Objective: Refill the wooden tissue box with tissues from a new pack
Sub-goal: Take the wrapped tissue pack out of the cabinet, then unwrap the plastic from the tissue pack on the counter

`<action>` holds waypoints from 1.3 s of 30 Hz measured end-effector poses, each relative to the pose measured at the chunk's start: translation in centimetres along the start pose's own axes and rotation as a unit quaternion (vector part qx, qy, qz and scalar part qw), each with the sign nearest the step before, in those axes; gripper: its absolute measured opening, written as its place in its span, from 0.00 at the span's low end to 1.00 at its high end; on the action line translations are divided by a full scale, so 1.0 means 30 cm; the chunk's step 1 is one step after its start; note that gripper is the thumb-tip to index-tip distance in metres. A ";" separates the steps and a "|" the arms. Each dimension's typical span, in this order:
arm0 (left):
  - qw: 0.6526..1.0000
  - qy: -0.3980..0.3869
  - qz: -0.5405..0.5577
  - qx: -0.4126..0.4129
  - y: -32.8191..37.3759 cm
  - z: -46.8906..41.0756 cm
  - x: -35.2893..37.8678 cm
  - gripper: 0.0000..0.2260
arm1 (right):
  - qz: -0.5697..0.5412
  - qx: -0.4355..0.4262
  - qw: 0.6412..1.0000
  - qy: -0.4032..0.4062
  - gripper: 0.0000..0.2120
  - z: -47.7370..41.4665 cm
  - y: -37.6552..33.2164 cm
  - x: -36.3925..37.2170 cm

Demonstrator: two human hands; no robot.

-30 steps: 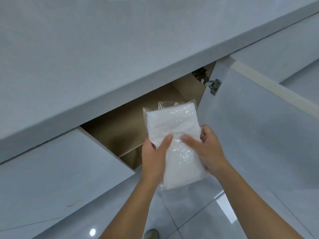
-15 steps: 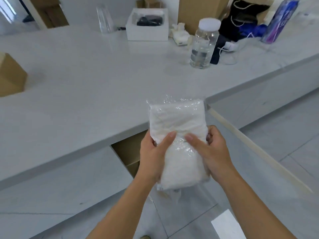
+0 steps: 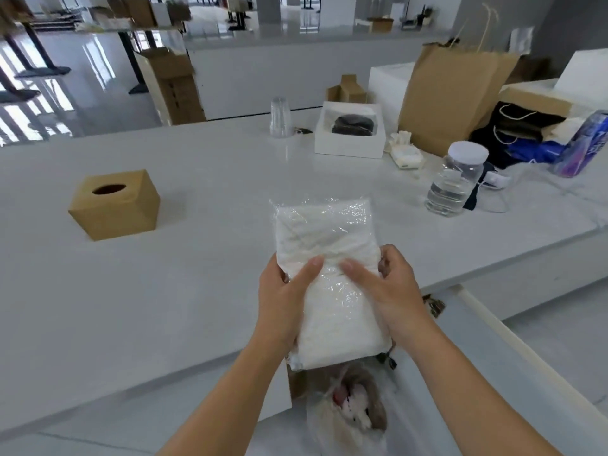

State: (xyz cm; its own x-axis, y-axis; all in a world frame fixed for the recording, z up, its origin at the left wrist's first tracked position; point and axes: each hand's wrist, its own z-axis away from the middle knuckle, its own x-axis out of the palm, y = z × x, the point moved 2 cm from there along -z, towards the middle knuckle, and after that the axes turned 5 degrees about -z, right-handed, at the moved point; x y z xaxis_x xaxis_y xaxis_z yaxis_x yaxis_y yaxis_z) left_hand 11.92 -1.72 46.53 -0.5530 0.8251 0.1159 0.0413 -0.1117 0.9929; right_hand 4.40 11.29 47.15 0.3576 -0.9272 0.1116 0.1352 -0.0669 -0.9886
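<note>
I'd raised the tissue pack (image 3: 325,258) from below to over the worktop (image 3: 197,274), left hand (image 3: 283,304) & right hand (image 3: 391,291) both gripping it. The wooden tissue box (image 3: 115,204) came into view, so unwrapping was prob. next.

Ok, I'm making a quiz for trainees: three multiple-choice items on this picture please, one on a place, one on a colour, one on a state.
1. Where does the light brown wooden tissue box with the oval slot stand?
A) on the white counter, left of the hands
B) inside a cabinet
C) on the floor

2. What colour is the clear plastic jar's lid?
A) red
B) white
C) black

3. How is the white tissue pack in clear plastic wrap?
A) lying flat on the counter
B) inside the box
C) gripped by the left hand and right hand

Answers: 1 A, the box sits on the counter top; 2 B, the lid is plainly white; 3 C, both thumbs press its front.
</note>
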 end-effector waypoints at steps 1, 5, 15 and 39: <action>1.000 0.000 0.002 0.001 0.008 -0.031 -0.029 0.14 | 0.006 0.002 1.000 -0.001 0.20 -0.025 -0.006 0.038; 1.000 0.004 0.011 -0.005 0.047 -0.164 -0.156 0.12 | 0.010 0.010 1.000 -0.007 0.21 -0.130 -0.021 0.198; 0.998 0.046 0.018 -0.041 0.082 -0.406 -0.374 0.09 | 0.027 0.041 0.998 -0.036 0.19 -0.369 0.003 0.479; 0.930 0.181 0.025 -0.318 -0.150 -0.753 -0.489 0.13 | 0.506 -0.136 0.850 -0.057 0.24 -0.733 0.186 0.646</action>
State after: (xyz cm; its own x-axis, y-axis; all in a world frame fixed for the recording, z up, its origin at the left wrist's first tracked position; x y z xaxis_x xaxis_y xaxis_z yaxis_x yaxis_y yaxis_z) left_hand 1.05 -25.84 39.74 -0.8120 0.5829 0.0294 -0.3637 -0.5447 0.7556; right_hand -8.22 -15.14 41.57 0.2523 -0.5196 -0.8163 -0.5075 0.6472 -0.5688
